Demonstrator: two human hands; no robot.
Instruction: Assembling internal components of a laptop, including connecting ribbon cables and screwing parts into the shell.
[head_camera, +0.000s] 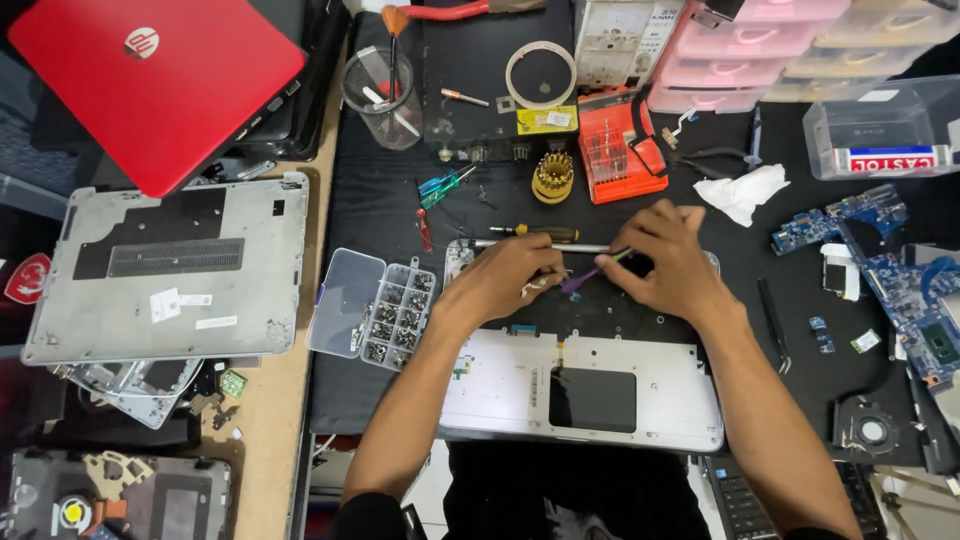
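Left hand (505, 278) steadies laptop palmrest (585, 385); right hand (672, 262) pinches purple pry tool (590, 273), mid-prying; next move likely needs gentle leverage.

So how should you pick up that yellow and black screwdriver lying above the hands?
Probably by the yellow and black handle of the screwdriver, coming straight down from above. It lies flat on the black mat, the handle is its thickest part, and its metal shaft runs off to the right toward the right hand. The left hand sits just below it.
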